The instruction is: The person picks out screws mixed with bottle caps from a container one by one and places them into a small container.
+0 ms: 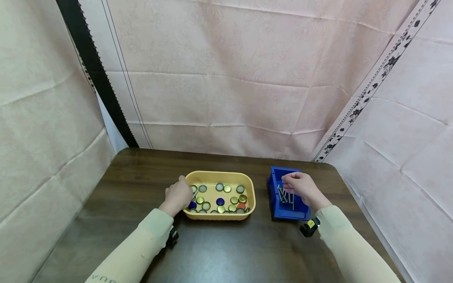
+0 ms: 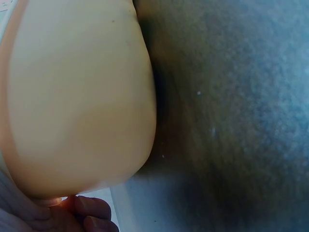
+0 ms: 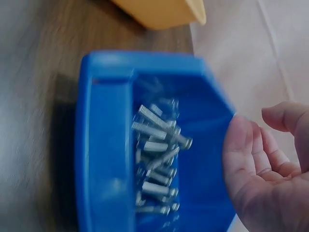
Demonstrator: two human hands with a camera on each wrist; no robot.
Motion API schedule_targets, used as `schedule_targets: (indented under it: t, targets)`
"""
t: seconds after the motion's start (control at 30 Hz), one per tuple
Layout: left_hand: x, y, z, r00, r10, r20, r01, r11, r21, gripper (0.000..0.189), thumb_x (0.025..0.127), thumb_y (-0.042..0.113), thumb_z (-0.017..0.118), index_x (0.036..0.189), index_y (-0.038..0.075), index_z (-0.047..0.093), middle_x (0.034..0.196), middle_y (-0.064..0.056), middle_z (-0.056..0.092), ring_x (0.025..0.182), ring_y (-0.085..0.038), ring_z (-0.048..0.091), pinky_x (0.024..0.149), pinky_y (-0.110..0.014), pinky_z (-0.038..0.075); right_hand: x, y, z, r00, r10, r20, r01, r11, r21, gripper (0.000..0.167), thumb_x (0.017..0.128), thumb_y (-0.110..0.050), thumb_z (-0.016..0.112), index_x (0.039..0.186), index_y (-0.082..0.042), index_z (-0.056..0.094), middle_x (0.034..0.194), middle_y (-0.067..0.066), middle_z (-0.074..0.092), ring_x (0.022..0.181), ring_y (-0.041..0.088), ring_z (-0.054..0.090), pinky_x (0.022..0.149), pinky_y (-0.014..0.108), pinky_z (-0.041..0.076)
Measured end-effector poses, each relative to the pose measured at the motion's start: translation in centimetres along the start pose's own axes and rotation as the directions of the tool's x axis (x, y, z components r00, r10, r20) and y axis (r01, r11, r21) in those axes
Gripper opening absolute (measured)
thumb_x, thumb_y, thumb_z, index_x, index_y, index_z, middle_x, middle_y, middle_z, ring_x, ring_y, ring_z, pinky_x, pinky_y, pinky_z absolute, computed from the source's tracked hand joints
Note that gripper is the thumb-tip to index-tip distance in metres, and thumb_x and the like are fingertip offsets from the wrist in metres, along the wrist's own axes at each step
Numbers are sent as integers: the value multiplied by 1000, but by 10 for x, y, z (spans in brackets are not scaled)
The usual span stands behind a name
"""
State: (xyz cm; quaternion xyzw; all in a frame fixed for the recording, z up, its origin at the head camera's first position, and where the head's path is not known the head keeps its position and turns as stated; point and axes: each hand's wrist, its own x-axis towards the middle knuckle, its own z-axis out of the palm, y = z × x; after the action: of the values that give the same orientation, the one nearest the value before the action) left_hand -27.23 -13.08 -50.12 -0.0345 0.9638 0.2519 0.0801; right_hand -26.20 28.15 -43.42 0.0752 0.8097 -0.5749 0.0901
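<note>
My left hand [image 1: 178,195] is at the left end of a yellow tray [image 1: 219,216] holding bottle caps, its fingers curled over the rim. A thin, pale, bolt-like piece [image 1: 195,193] shows at its fingertips, inside the tray. In the left wrist view, curled fingers [image 2: 94,208] appear beside the tray's outer wall [image 2: 82,96]. My right hand [image 1: 301,186] hovers over a blue bin [image 1: 290,214] of silver bolts [image 1: 285,195]. In the right wrist view, the thumb and fingers of this hand [image 3: 270,169] are apart with nothing between them, beside the bolts [image 3: 157,164].
Caps in the tray are silver, gold, blue [image 1: 220,201] and red [image 1: 242,206]. Tray and bin stand apart on a dark wooden table [image 1: 226,247]. Pale cloth curtains [image 1: 226,98] hang behind the table and at both sides.
</note>
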Motion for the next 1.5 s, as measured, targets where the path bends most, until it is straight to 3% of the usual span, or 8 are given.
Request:
schedule_targets:
  t: [0.23, 0.43, 0.53, 0.7, 0.9, 1.07, 1.27, 1.5]
  targets:
    - [-1, -2, -2, 1000, 2, 4, -2, 1000, 1, 49, 99, 20, 41, 137, -8, 30, 88, -19, 62, 76, -32, 55, 86, -53, 35, 5, -28, 41, 998, -41, 49, 38, 998, 49, 35, 95, -18, 63, 117, 7, 55, 114, 21, 58, 98, 31, 63, 84, 40, 52]
    - [-1, -4, -4, 1000, 7, -6, -7, 1000, -2, 50, 98, 20, 41, 138, -8, 30, 91, -21, 63, 77, -34, 56, 88, -55, 34, 17, -50, 99, 987, 12, 159, -22, 998, 62, 33, 92, -12, 65, 116, 10, 59, 112, 24, 62, 93, 31, 65, 87, 44, 50]
    - [-2, -5, -5, 1000, 5, -13, -5, 1000, 1, 49, 98, 20, 41, 137, -8, 31, 89, -20, 63, 76, -34, 56, 88, -55, 35, 23, -54, 133, 968, 42, 248, -65, 994, 84, 32, 92, -9, 64, 117, 12, 60, 113, 29, 61, 93, 32, 65, 89, 44, 49]
    - [-3, -5, -5, 1000, -3, -12, 3, 1000, 6, 47, 98, 19, 40, 135, -8, 33, 90, -20, 63, 76, -33, 56, 87, -55, 35, 28, -57, 189, 915, 103, 391, -163, 979, 125, 34, 91, -5, 63, 118, 16, 58, 118, 32, 58, 94, 30, 66, 88, 38, 50]
    - [-1, -3, -3, 1000, -7, -21, 7, 1000, 3, 45, 97, 22, 42, 132, -7, 35, 97, -21, 64, 82, -35, 59, 86, -54, 35, 31, -57, 234, 884, 145, 445, -214, 971, 109, 32, 90, -4, 63, 114, 17, 60, 113, 30, 62, 90, 27, 68, 87, 38, 50]
    - [-1, -7, -4, 999, 35, -28, -37, 994, -104, 41, 101, 26, 36, 126, -6, 40, 102, -22, 63, 88, -35, 60, 84, -52, 39, 33, -53, 251, 896, 152, 418, -217, 969, 114, 25, 86, 0, 63, 105, 17, 64, 100, 25, 67, 80, 23, 68, 84, 37, 52]
    - [-4, -13, -2, 991, 104, -87, -127, 930, -344, 38, 105, 33, 25, 100, 4, 49, 85, -14, 52, 80, -29, 52, 73, -41, 42, 32, -47, 261, 918, 162, 361, -215, 970, 110, 17, 85, 3, 64, 96, 16, 65, 93, 24, 68, 74, 23, 69, 78, 36, 54]
    - [-5, -17, 3, 980, 99, -171, -165, 886, -434, 34, 105, 29, 30, 86, 7, 47, 76, -11, 43, 73, -26, 47, 68, -38, 39, 26, -47, 270, 939, 155, 306, -191, 977, 90, 16, 84, 2, 67, 94, 15, 65, 95, 28, 67, 77, 29, 70, 76, 39, 54]
